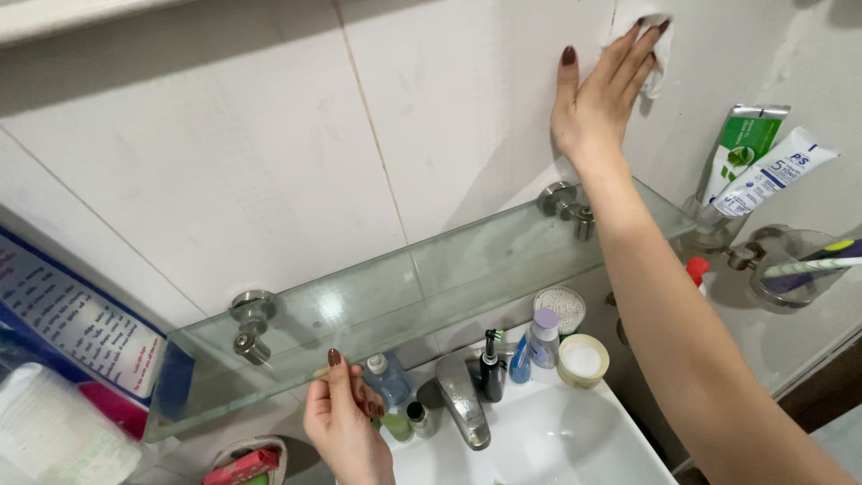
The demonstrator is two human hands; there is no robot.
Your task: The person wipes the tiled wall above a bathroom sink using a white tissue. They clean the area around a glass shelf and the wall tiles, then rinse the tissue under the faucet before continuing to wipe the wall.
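My right hand (600, 90) presses a crumpled white tissue (654, 45) flat against the wall tile (269, 162) above the right end of the glass shelf (404, 305), fingers spread to keep it there. My left hand (346, 418) pinches the shelf's front edge, seemingly for steadiness, over the sink (557, 440).

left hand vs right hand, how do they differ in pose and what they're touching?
The right hand is raised, fingers spread flat, pressing a white cloth against the wall tile. The left hand is low, below the glass shelf, fingers curled, touching its front edge. Both have dark polished nails.
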